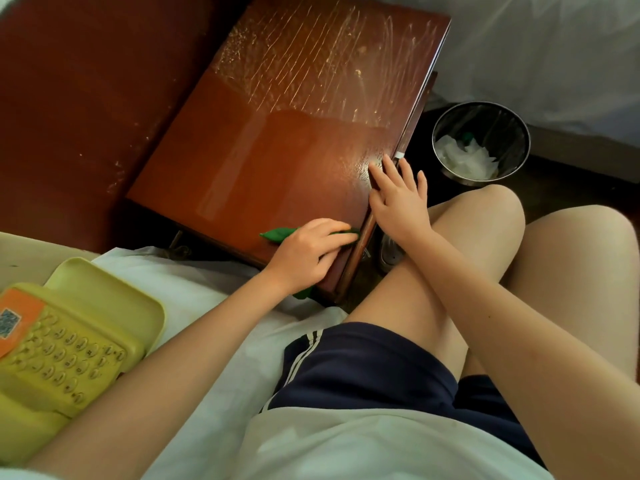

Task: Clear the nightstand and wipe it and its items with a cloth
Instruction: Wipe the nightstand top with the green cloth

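The brown wooden nightstand (277, 143) fills the upper middle of the head view; its top is bare, with pale streaks across the far half. My left hand (308, 252) presses a green cloth (277, 233) flat on the near right corner of the top. Most of the cloth is hidden under the hand; a bit pokes out below the wrist. My right hand (398, 195) lies flat with fingers apart on the right edge of the top, holding nothing. A yellow telephone (62, 358) lies on the bed at the lower left.
A metal waste bin (481, 143) with white liner and paper stands on the dark floor right of the nightstand. My bare knees sit close against its front edge. A dark red headboard panel (86, 98) is to the left. White bedding covers the upper right.
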The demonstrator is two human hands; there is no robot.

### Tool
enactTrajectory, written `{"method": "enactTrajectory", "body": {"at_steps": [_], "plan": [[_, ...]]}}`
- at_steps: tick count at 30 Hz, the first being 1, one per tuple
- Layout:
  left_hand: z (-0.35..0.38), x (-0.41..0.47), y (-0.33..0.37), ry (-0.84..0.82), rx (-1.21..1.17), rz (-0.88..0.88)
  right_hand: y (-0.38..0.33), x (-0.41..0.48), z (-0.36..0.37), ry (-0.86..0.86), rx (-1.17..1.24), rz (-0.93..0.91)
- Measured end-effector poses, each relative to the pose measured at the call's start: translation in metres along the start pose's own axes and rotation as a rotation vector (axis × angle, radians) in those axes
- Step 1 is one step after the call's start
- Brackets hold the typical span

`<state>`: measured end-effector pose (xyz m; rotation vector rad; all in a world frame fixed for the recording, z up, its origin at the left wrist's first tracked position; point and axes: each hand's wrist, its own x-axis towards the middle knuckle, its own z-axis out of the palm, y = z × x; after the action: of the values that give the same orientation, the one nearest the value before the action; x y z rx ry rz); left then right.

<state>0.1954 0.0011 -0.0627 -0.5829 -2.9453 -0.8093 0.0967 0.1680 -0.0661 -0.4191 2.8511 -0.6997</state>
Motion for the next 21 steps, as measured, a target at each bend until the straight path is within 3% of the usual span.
{"method": "enactTrajectory", "body": {"at_steps": [3,8,11,14,21], "plan": [[-0.007,0.000,-0.015,0.084,0.039,-0.109,0.001,0.000,0.002,-0.040,-0.055,0.008],[-0.005,0.028,-0.020,0.304,0.088,-0.500,-0.002,-0.002,0.004,-0.052,-0.059,0.023],[0.003,0.047,-0.003,0.401,0.061,-0.627,-0.004,0.000,0.002,-0.058,0.025,0.052],[0.012,0.055,0.014,0.407,0.058,-0.597,-0.002,0.003,-0.005,-0.090,0.179,0.098],[0.037,0.033,0.050,0.311,0.051,-0.327,-0.001,0.002,-0.006,-0.114,0.164,0.050]]}}
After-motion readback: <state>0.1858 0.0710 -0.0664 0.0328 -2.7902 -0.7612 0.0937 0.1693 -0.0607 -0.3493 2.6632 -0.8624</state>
